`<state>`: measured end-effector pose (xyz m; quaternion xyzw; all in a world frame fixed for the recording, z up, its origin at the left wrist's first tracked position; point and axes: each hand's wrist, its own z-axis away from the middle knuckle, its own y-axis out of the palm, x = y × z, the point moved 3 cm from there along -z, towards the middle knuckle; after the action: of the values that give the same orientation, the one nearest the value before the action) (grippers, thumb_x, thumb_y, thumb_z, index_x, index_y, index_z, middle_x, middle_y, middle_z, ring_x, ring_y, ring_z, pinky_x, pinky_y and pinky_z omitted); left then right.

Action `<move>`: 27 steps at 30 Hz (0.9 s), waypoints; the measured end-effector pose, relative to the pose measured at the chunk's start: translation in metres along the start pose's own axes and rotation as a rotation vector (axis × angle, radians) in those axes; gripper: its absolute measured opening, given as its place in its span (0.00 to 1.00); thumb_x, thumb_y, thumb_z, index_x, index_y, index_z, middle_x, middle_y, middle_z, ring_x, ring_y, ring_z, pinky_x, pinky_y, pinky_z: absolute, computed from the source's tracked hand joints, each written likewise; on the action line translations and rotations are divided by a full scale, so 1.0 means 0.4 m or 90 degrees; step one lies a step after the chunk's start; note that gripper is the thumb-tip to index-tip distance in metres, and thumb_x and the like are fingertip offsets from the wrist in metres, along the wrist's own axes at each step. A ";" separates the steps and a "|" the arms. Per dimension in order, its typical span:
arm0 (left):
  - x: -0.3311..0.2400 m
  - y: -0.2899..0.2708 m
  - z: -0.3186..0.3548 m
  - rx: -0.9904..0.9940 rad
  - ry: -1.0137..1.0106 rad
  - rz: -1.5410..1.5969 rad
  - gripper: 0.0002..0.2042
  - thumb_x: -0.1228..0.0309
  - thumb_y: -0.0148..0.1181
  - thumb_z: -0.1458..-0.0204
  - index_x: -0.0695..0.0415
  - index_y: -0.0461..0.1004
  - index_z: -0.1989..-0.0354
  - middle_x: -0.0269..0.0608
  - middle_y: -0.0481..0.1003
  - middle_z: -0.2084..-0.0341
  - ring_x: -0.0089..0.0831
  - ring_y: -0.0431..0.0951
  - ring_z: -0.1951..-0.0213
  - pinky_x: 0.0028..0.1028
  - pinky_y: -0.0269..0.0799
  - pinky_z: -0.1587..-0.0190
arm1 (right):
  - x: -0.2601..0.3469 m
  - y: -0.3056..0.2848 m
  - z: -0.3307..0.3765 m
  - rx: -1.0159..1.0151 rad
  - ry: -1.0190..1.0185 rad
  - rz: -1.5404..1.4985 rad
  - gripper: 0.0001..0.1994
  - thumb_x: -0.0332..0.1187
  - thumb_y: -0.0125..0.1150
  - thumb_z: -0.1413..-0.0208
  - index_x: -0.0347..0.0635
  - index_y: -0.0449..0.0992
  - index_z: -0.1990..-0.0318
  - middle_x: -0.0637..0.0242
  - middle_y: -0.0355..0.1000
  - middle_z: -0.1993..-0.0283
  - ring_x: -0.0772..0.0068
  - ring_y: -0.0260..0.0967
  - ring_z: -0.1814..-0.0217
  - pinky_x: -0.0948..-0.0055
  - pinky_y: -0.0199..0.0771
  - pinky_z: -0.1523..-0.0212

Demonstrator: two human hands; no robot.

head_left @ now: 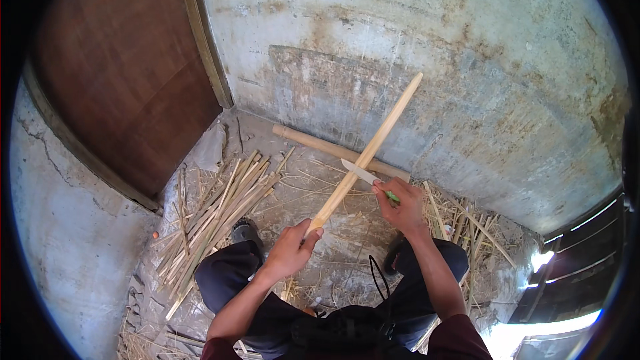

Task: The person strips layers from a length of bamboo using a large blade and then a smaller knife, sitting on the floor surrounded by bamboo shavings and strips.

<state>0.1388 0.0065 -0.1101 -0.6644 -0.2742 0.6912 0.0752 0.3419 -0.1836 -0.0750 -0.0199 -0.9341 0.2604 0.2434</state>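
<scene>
A long, pale strip of split bamboo or wood (377, 141) slants up and away to the right, its far end narrowed. My left hand (291, 248) is closed round its near end. In my right hand (401, 208) is a knife (361, 171) with a green handle, mostly covered by my fingers. The blade points left and lies across the strip around its middle; whether it cuts into the surface, I cannot tell.
Thin split sticks (223, 217) lie heaped on the left, with another pile (477, 230) on the right. A round pole (320, 143) rests along the base of the stained wall (467, 113). A brown door (123, 60) stands at far left. Shavings litter the floor.
</scene>
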 end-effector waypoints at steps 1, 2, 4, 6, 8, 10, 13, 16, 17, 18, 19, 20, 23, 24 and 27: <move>-0.005 -0.002 0.003 0.002 -0.008 -0.006 0.14 0.63 0.55 0.30 0.63 0.75 0.58 0.48 0.73 0.81 0.39 0.75 0.78 0.39 0.70 0.70 | 0.002 -0.003 0.001 0.007 0.006 0.003 0.04 0.26 0.74 0.45 0.43 0.83 0.66 0.64 0.78 0.73 0.63 0.76 0.76 0.67 0.71 0.77; -0.010 -0.005 0.006 0.004 -0.017 -0.011 0.13 0.63 0.55 0.30 0.63 0.75 0.58 0.49 0.74 0.80 0.41 0.75 0.78 0.39 0.71 0.69 | 0.003 -0.004 0.001 0.014 0.012 0.005 0.04 0.26 0.75 0.45 0.43 0.83 0.66 0.64 0.78 0.73 0.63 0.75 0.77 0.67 0.70 0.78; -0.016 -0.009 0.014 0.001 -0.030 -0.024 0.13 0.63 0.55 0.30 0.63 0.75 0.58 0.50 0.74 0.80 0.43 0.76 0.77 0.39 0.71 0.69 | -0.003 0.001 0.002 0.014 0.006 0.004 0.04 0.27 0.75 0.44 0.43 0.83 0.66 0.65 0.77 0.73 0.64 0.74 0.78 0.67 0.69 0.78; -0.011 -0.009 0.017 0.000 -0.043 -0.036 0.13 0.63 0.55 0.30 0.63 0.75 0.57 0.51 0.74 0.79 0.45 0.77 0.77 0.40 0.71 0.69 | -0.006 0.002 0.003 0.015 0.001 0.004 0.04 0.27 0.75 0.44 0.44 0.83 0.66 0.65 0.77 0.73 0.64 0.73 0.79 0.67 0.68 0.79; -0.005 -0.010 0.018 -0.012 -0.040 -0.037 0.13 0.63 0.55 0.30 0.63 0.76 0.56 0.52 0.74 0.79 0.48 0.77 0.76 0.41 0.71 0.69 | -0.008 0.004 -0.003 0.034 0.000 0.002 0.04 0.28 0.75 0.44 0.44 0.83 0.66 0.65 0.78 0.73 0.64 0.73 0.79 0.66 0.68 0.79; -0.010 -0.013 0.020 -0.014 -0.040 -0.033 0.13 0.63 0.55 0.30 0.64 0.76 0.56 0.52 0.74 0.79 0.47 0.78 0.77 0.41 0.71 0.69 | -0.003 0.003 -0.011 0.032 0.001 -0.011 0.04 0.28 0.74 0.44 0.44 0.83 0.66 0.65 0.78 0.72 0.65 0.73 0.79 0.66 0.68 0.79; -0.021 -0.021 0.021 -0.014 -0.044 -0.031 0.14 0.63 0.56 0.30 0.64 0.76 0.56 0.52 0.74 0.80 0.48 0.78 0.77 0.41 0.71 0.69 | -0.005 0.001 -0.018 0.045 0.009 -0.023 0.03 0.28 0.74 0.43 0.43 0.83 0.66 0.65 0.79 0.72 0.65 0.75 0.78 0.67 0.69 0.79; -0.021 -0.024 0.020 -0.009 -0.044 -0.032 0.14 0.63 0.57 0.30 0.64 0.75 0.56 0.53 0.74 0.80 0.48 0.78 0.77 0.41 0.72 0.69 | -0.009 0.003 -0.022 0.060 0.025 -0.043 0.04 0.28 0.74 0.43 0.42 0.83 0.66 0.64 0.79 0.71 0.64 0.76 0.76 0.67 0.70 0.77; -0.021 -0.024 0.020 -0.007 -0.039 -0.030 0.14 0.63 0.57 0.31 0.64 0.75 0.57 0.54 0.74 0.80 0.48 0.78 0.77 0.41 0.72 0.69 | -0.009 0.003 -0.023 0.061 0.033 -0.063 0.04 0.28 0.74 0.43 0.41 0.83 0.65 0.63 0.79 0.70 0.63 0.77 0.75 0.67 0.71 0.76; -0.024 -0.019 0.020 -0.006 -0.037 -0.030 0.14 0.63 0.57 0.31 0.64 0.75 0.57 0.54 0.74 0.80 0.48 0.78 0.77 0.41 0.72 0.69 | -0.014 0.009 -0.019 0.059 0.033 -0.062 0.04 0.28 0.74 0.43 0.41 0.83 0.65 0.63 0.79 0.70 0.63 0.77 0.75 0.67 0.71 0.76; -0.027 -0.010 0.021 0.001 -0.032 -0.029 0.14 0.63 0.56 0.30 0.64 0.74 0.58 0.56 0.73 0.81 0.53 0.77 0.77 0.44 0.71 0.70 | -0.019 0.021 -0.018 0.048 0.040 -0.127 0.04 0.28 0.74 0.43 0.41 0.83 0.65 0.62 0.79 0.70 0.63 0.77 0.75 0.67 0.71 0.75; -0.030 -0.003 0.023 0.007 -0.027 -0.028 0.14 0.63 0.56 0.30 0.64 0.73 0.59 0.58 0.72 0.83 0.59 0.77 0.77 0.48 0.71 0.70 | -0.022 0.028 -0.017 0.037 0.046 -0.192 0.04 0.28 0.74 0.43 0.40 0.83 0.65 0.62 0.79 0.70 0.62 0.77 0.74 0.67 0.72 0.75; -0.017 0.007 0.023 0.009 0.000 -0.022 0.14 0.63 0.56 0.30 0.64 0.72 0.59 0.58 0.71 0.83 0.60 0.76 0.76 0.49 0.70 0.70 | -0.008 0.029 -0.020 0.016 0.017 -0.136 0.04 0.29 0.74 0.43 0.41 0.83 0.66 0.63 0.79 0.70 0.63 0.76 0.75 0.67 0.71 0.76; -0.012 0.009 0.025 0.009 -0.001 -0.022 0.14 0.63 0.56 0.30 0.64 0.72 0.59 0.58 0.71 0.83 0.60 0.76 0.76 0.49 0.70 0.70 | -0.003 0.023 -0.023 0.016 0.017 -0.138 0.04 0.29 0.74 0.43 0.41 0.83 0.66 0.63 0.79 0.70 0.63 0.76 0.75 0.67 0.71 0.76; -0.009 0.013 0.026 0.000 0.007 -0.019 0.14 0.63 0.55 0.30 0.65 0.72 0.59 0.59 0.71 0.83 0.62 0.75 0.77 0.48 0.70 0.70 | 0.001 0.005 -0.028 0.071 0.015 -0.045 0.04 0.24 0.74 0.45 0.38 0.83 0.67 0.62 0.78 0.73 0.65 0.77 0.76 0.69 0.70 0.76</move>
<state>0.1306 -0.0025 -0.1098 -0.6641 -0.2841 0.6860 0.0871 0.3466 -0.1763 -0.0674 0.0232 -0.9153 0.3030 0.2644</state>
